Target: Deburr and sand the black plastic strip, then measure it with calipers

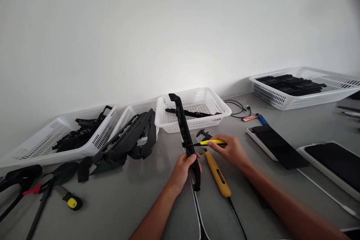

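My left hand (184, 172) grips a long black plastic trim piece (184, 125) near its lower end. The piece stands tilted, its hooked top reaching up in front of the middle basket. In my right hand (229, 148) is a slim tool with a yellow and black handle (211, 142), fingers pinched round it. The dark, narrow tip of that tool points left and meets the piece just above my left thumb; whether it is a blade or a file I cannot tell. Below my right hand, a yellow corded hand tool (218, 174) lies on the grey table.
White baskets with black parts stand along the wall: left (97, 142), middle (208, 123) and right (270, 99). Dark curved panels (131, 137) lean over another basket. A caliper (204, 134), two phones (278, 146) on white boxes, a cable (237, 105) and clamps (21, 180) lie around.
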Motion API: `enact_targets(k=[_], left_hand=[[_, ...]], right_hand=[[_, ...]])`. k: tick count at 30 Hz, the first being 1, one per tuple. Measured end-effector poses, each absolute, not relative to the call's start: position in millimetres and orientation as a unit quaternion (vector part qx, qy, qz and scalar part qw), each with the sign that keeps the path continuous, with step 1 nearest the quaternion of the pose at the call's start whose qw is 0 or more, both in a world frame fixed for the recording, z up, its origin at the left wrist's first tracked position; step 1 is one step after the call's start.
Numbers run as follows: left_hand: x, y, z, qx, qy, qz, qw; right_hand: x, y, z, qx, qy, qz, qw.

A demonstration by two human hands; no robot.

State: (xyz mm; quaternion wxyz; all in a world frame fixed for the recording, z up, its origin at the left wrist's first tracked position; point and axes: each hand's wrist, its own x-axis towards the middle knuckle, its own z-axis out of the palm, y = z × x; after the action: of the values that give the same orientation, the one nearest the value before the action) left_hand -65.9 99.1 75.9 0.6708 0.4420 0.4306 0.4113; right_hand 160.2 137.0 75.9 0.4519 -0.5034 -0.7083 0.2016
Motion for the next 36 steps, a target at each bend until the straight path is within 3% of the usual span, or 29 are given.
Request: enact_targets(k=[36], left_hand=[[-61.7, 98.2, 77.0, 0.428, 0.443, 0.413, 0.671]], right_hand=[[166.1, 138.5, 74.3, -0.483, -0.728, 0.185, 0.449]])
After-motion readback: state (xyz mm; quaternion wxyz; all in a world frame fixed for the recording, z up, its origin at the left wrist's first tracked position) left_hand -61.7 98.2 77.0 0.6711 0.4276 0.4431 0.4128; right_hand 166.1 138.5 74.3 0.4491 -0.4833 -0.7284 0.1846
